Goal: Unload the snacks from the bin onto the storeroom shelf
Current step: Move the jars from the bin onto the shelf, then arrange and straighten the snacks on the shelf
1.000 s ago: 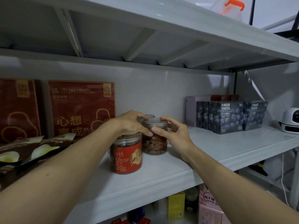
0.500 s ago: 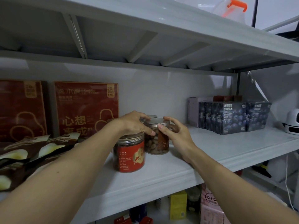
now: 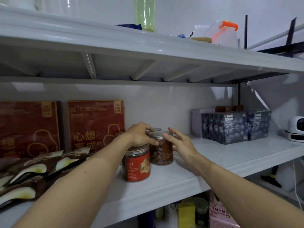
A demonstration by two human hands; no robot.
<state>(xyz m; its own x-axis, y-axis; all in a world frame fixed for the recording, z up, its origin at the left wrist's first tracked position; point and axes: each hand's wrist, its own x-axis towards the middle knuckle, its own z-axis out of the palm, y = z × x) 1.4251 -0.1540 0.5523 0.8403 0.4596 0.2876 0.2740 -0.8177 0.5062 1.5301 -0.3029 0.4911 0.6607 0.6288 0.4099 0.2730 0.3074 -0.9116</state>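
Left hand [image 3: 139,137] is gripping the red-labelled plastic jar [image 3: 136,167] from above — right hand [image 3: 181,145], fingers spread, is hovering at the clear nut-filled jar [image 3: 162,153] beside it.

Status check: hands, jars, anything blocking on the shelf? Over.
Left hand cupped over red-label jar lid. Right hand open, fingers at nut jar lid. Both jars upright, side by side on shelf. No obstruction seen.

1 head-worn wide-angle camera looks straight at the shelf [image 3: 166,185] from close up
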